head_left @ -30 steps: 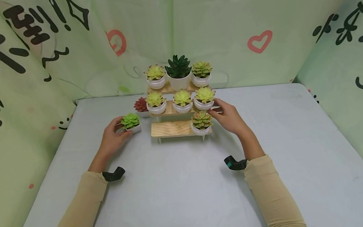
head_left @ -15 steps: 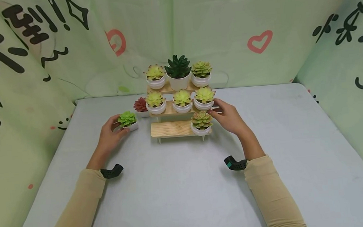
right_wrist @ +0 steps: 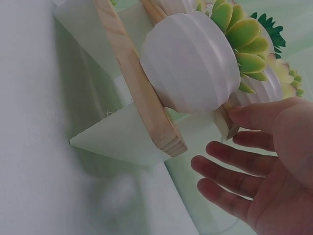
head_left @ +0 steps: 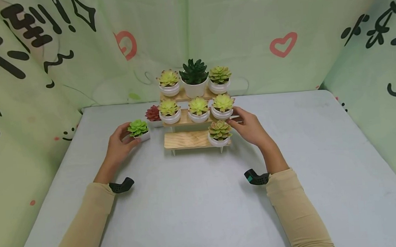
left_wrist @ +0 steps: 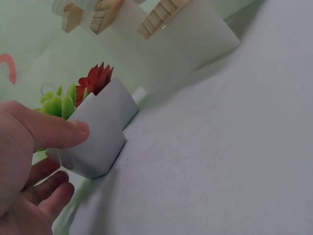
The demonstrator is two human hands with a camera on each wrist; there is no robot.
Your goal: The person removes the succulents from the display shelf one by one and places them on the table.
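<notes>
1. Filling the head view, green printed cloth walls (head_left: 236,25) border a white table (head_left: 190,208); one three-tiered wooden stand (head_left: 185,139) bears seven potted plants (head_left: 198,106).
2. Left wrist: the left hand (head_left: 118,146) grips one green succulent (head_left: 138,128), left of the stand, near one red succulent (head_left: 152,114).
3. Right wrist: the right hand (right_wrist: 288,181), fingers loosely spread, thumbs the middle tier's end.

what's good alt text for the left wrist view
A person's left hand holds a bright green succulent in a smooth white pot, thumb against the pot's side. Beyond it, on the white table, stands a red, pointed-leaved succulent in another white pot. Pale wooden shelf ends show along the top edge.
</notes>
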